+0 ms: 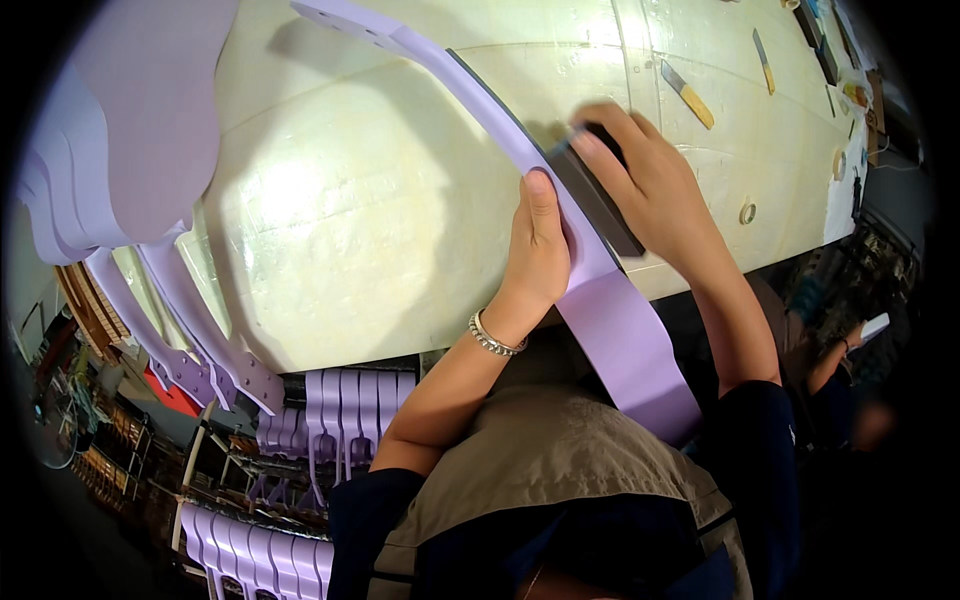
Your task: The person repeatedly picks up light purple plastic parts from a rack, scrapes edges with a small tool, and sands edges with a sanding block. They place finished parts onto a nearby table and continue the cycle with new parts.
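A light-purple ukulele (630,345) without strings rests tilted between my body and the table, its headstock (350,18) pointing away to the far left. My left hand (535,245) is closed round its neck near the body, thumb lying on the purple side. A dark fretboard (490,92) runs along the neck's right edge. My right hand (655,190) grips a long dark-grey block (605,205), which lies along the fretboard; its working face is hidden. The right fingers are slightly blurred.
Several purple ukulele bodies (165,120) are stacked at the table's left, necks overhanging the edge. More hang on racks (360,410) below. Two yellow-handled knives (690,97) and a tape roll (748,212) lie on the pale table (310,270). Another person's hand (850,335) holds a white object at right.
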Tool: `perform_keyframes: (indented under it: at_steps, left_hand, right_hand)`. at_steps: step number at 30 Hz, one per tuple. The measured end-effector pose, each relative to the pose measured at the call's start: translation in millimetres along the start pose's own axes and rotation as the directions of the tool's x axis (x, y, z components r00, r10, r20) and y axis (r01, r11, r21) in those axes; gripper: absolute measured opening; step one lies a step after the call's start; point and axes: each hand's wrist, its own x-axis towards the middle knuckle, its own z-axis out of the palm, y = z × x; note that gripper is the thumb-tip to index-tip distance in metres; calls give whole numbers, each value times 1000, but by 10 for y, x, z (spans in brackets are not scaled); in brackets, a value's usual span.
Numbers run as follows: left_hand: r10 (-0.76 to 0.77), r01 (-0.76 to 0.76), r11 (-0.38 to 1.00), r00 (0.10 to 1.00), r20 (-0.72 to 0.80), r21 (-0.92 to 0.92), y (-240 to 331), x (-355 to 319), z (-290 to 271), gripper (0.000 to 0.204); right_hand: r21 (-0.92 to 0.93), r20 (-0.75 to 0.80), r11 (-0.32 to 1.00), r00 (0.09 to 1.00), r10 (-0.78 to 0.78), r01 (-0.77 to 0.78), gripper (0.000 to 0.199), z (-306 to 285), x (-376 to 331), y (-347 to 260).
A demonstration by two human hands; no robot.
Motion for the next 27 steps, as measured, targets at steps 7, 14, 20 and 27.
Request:
perform_keyframes:
  at_steps: [7, 14, 20, 27]
  left_hand:
    - [-72, 72, 997, 997, 32, -12, -101, 52, 51, 75]
    - [159, -134, 971, 980, -118, 196, 89, -23, 140, 73]
    - [380, -331, 920, 884, -271, 211, 300, -730, 415, 56]
    - [465, -407, 884, 706, -535, 231, 359, -2345, 357, 57]
  right_hand:
    - [85, 32, 955, 959, 282, -284, 44, -114, 1341, -253]
    - [-187, -349, 966, 907, -236, 180, 48, -575, 879, 410]
    - [535, 302, 838, 903, -306, 106, 65, -554, 65, -597]
    - [784, 531, 612, 396, -749, 106, 68, -230, -767, -2040]
